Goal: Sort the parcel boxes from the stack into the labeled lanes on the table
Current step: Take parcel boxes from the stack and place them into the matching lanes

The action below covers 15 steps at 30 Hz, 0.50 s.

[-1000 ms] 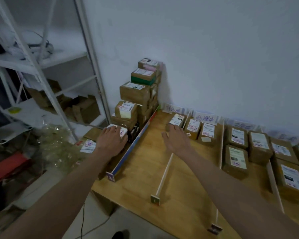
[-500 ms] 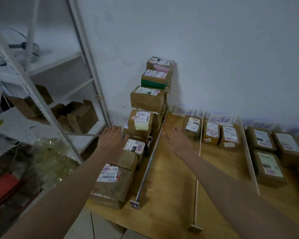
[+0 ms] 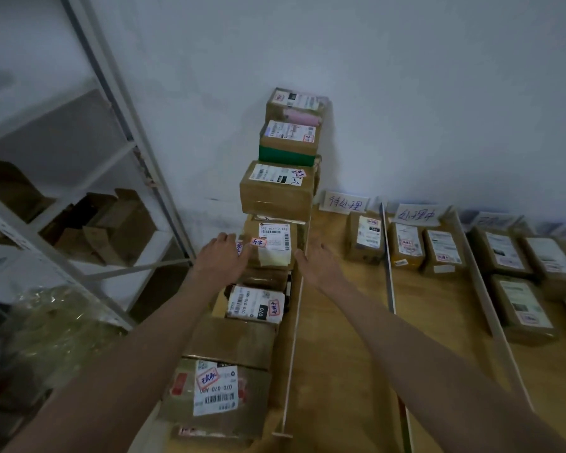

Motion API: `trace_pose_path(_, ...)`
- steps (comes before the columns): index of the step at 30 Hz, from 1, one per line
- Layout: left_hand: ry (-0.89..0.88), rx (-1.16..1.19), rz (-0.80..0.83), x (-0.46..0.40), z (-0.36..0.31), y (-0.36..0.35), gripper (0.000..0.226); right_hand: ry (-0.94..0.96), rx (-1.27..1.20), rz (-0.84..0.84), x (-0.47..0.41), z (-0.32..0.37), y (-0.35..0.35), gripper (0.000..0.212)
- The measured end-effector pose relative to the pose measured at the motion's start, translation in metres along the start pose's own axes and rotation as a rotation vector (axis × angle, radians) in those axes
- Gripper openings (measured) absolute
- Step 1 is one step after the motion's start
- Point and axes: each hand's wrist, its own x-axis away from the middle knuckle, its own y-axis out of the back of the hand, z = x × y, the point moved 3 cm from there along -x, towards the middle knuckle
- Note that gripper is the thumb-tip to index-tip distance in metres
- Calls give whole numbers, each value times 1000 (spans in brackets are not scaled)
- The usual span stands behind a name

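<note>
Target parcel box (image 3: 272, 245) sits mid-frame, slightly left of center, in the stack (image 3: 283, 165) against the white wall (image 3: 406, 76), white label up with a red-stamped sticker. Left hand (image 3: 221, 258) lies flat on its left edge, fingers straight, touching, no curl around it. Right hand (image 3: 319, 263) is at its right side, fingers extended and relaxed; contact with the box side can't be confirmed. More boxes step down toward the lower center of the frame, nearest one (image 3: 216, 393) carrying a barcode label. A white divider rail (image 3: 294, 338) runs just right of this row. Right of it, wooden table (image 3: 347, 354) with lanes: handwritten lane cards (image 3: 345, 202) stand at the wall, one sorted box (image 3: 365, 238) in the first lane, further boxes (image 3: 520, 308) in lanes toward the right edge. Metal shelving (image 3: 79, 223) with loose cardboard fills the left of the frame.
</note>
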Motion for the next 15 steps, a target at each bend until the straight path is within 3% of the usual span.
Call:
trace_pose_path(7, 123, 208, 80, -41, 7, -25, 49, -130, -215, 104, -47, 0, -24, 43)
trace_pose_path(10, 134, 308, 122, -49, -1, -32, 40, -178, -249, 144, -60, -3, -30, 46)
trace_pose_path(15, 179, 458, 85, -51, -2, -40, 43, -224, -421, 221, -66, -5, -32, 45)
